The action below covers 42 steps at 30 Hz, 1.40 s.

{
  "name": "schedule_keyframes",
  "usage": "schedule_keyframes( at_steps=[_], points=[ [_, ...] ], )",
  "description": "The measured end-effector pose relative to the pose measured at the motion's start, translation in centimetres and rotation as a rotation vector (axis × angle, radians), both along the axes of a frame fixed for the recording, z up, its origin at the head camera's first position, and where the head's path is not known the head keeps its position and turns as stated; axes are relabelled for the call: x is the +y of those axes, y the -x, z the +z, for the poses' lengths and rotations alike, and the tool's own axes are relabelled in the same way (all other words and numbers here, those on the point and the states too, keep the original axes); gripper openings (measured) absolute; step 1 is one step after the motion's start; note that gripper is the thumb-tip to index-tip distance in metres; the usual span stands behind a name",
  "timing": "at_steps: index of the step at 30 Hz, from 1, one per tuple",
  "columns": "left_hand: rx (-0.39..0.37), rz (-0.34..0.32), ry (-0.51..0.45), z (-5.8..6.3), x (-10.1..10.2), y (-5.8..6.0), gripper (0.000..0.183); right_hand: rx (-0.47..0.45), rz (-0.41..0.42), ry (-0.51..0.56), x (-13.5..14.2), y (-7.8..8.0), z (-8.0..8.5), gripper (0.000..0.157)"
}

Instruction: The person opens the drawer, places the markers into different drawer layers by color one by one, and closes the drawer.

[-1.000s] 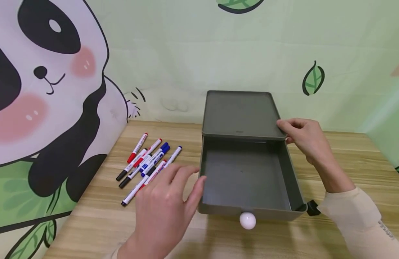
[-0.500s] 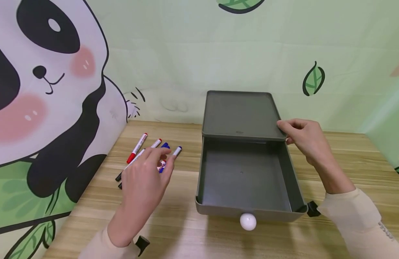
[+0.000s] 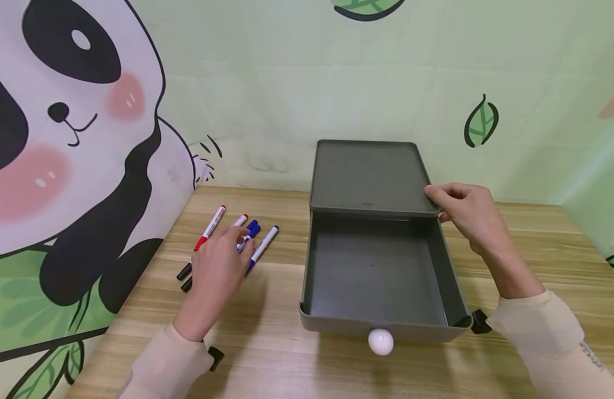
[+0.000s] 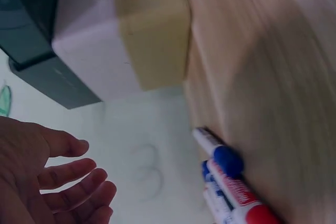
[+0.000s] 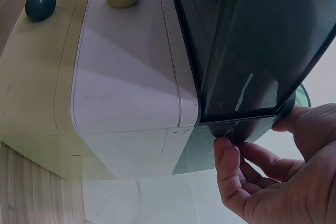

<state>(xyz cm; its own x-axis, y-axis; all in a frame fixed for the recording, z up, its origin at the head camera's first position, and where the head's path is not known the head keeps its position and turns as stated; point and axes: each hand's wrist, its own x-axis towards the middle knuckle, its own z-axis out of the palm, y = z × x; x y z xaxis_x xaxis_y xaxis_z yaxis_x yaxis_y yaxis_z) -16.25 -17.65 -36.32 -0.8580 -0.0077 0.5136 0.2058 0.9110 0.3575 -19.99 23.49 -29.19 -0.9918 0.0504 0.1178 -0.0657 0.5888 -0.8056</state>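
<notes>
Shifted from beside the drawer (image 3: 372,277), the left hand (image 3: 215,269) hangs loose-fingered over the markers (image 3: 264,248); the right hand (image 3: 470,219) pinches the cabinet top (image 3: 369,176).

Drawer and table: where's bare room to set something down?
Bare: table between markers and drawer; drawer floor; most of cabinet top. Crowded: among markers, left grip over them; cabinet top's right edge, at right grip.

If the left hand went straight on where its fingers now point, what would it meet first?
The left hand would probably meet the blue-capped markers first; height above them is unclear.
</notes>
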Motion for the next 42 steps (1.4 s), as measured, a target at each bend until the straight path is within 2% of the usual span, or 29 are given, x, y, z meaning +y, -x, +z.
schedule_keyframes(
  at_steps=[8, 12, 20, 26, 34, 42],
  points=[
    [-0.175, 0.019, 0.041, -2.4, 0.1, 2.5, 0.019, 0.002, 0.004, 0.007, -0.1, 0.0, -0.1, 0.057],
    [-0.232, 0.023, 0.07, -3.2, 0.5, 3.4, 0.02, 0.006, 0.004, 0.014, -0.1, 0.0, -0.2, 0.056],
    [-0.263, 0.035, 0.115, -4.3, 0.9, 4.7, 0.019, 0.019, 0.005, 0.005, 0.0, -0.1, -0.3, 0.055],
    [-0.281, 0.041, 0.137, -4.8, 1.0, 5.3, 0.005, 0.02, 0.007, 0.006, 0.0, -0.1, -0.3, 0.055],
    [-0.308, 0.053, 0.161, -5.3, 1.0, 6.0, 0.005, 0.021, 0.012, 0.009, -0.1, -0.1, -0.3, 0.056],
    [-0.321, 0.083, 0.236, -5.6, 1.5, 6.6, 0.008, 0.028, 0.012, 0.007, -0.1, -0.1, -0.2, 0.055]
  ],
)
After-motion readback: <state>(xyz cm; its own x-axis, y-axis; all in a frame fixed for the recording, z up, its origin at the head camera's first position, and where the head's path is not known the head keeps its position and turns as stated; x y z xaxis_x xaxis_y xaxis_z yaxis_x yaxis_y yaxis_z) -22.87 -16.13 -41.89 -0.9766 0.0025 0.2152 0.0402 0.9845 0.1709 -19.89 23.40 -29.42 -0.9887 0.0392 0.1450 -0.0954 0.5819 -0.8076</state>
